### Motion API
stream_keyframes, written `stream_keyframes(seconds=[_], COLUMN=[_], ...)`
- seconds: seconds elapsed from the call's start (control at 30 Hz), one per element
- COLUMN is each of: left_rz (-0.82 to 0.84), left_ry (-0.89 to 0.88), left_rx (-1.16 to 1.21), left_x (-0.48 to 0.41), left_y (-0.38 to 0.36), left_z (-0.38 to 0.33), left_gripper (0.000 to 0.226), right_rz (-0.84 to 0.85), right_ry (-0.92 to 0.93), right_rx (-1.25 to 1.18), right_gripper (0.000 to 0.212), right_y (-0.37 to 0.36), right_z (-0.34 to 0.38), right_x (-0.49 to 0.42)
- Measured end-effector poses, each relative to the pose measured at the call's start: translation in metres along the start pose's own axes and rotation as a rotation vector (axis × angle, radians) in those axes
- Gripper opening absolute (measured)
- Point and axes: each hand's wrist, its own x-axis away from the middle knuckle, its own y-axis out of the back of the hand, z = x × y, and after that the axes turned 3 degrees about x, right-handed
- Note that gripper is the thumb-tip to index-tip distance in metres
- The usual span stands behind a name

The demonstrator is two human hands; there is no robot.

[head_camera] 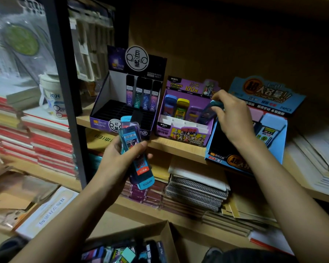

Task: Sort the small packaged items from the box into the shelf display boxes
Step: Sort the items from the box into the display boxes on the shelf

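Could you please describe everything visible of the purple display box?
The purple box looks like printed cardboard, with a tall back panel reading "100" and cartoon figures on its low front. White dividers form slots: front ones look empty, back row holding blue, yellow and purple packs upright. It stands on the shelf between a black box and a blue box. The right hand grips a dark pack at its back right corner.

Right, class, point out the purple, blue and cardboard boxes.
purple display box [186, 138]: head view, front panel.
blue display box [217, 158]: head view, front panel.
cardboard box [169, 240]: head view, right wall.
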Motion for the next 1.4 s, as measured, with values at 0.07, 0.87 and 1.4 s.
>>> stream_keyframes(seconds=[0.07, 0.87, 1.4], left_rz=[-0.004, -0.028, 0.043], left_ry=[-0.004, -0.056, 0.055], left_rx=[-0.009, 0.027, 0.165], left_x=[0.0, -0.004, 0.002], left_y=[-0.001, 0.002, -0.004], left_z=[0.001, -0.001, -0.012], left_gripper=[0.029, 0.034, 0.036], right_rz=[-0.013, 0.47, 0.759], right_ry=[0.018, -0.279, -0.667], right_rx=[0.003, -0.774, -1.373], right_gripper=[0.023, 0.02, 0.015], right_y=[0.002, 0.002, -0.011], right_z=[0.002, 0.09, 0.121], right_x=[-0.001, 0.063, 0.098])
